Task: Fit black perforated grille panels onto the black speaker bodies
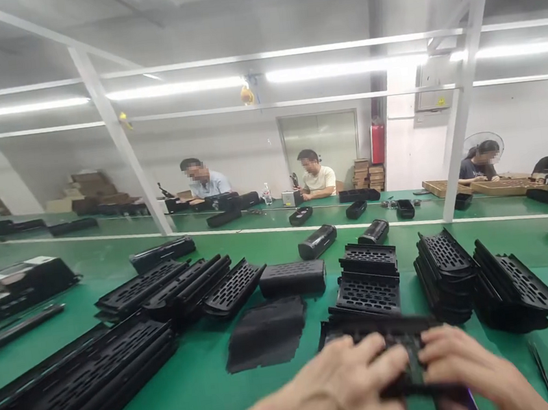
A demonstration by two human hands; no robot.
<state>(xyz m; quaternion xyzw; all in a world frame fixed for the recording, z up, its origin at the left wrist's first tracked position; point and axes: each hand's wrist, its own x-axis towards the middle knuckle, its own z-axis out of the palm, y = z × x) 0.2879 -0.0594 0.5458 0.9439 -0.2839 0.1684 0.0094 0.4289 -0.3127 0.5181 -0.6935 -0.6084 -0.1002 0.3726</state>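
Hands at the green bench's (199, 382) near edge, left hand (342, 387) and right hand (472, 367) both gripping one black grille (406, 347), with finished-looking shells (291, 278) and many loose grille stacks (447, 271) waiting beyond.

- The left hand (339, 387) and right hand (472, 370) are rendered with motion blur; both wrists are cut off by the lower edge.
- The black perforated part (401, 348) under the hands is largely covered by the fingers (388, 359), so its outline cannot be made out.
- The long black trays (77, 382) at lower left are cut off by the left and lower edges.
- The slim tool (540, 366) at lower right is too thin and blurred to be identified.
- The small objects on the far table (256, 223) are too small to be told apart.
- The stack of grilles (445, 278) hides its own lower pieces.
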